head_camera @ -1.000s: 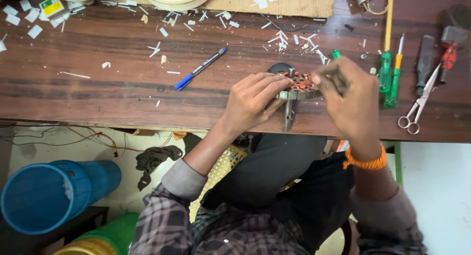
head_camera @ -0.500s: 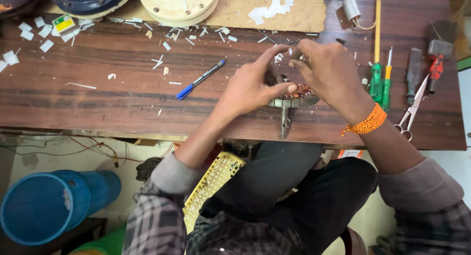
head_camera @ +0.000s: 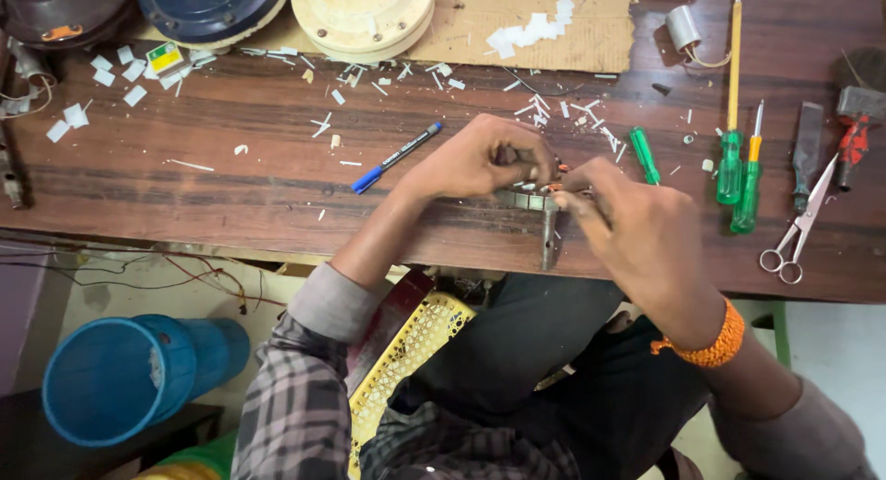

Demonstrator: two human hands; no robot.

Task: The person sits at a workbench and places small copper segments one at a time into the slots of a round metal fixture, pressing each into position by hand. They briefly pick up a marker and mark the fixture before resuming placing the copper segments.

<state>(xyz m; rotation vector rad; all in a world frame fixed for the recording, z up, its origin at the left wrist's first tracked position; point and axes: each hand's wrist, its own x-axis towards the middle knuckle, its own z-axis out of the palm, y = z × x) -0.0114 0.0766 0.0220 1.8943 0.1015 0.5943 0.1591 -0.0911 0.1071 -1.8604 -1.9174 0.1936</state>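
Hands, left [head_camera: 475, 159] and right [head_camera: 637, 226], pinch metal piece [head_camera: 535, 203] lying crosswise on bench.

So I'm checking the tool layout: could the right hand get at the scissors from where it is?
Probably yes. The scissors lie uncovered on the bench to the right of the right hand, with only bare wood between them. But that hand is busy on the small metal part.

Three green-handled screwdrivers [head_camera: 731, 171], one pair of scissors [head_camera: 801, 223], one blue marker [head_camera: 397, 157], three round housings [head_camera: 362, 17]
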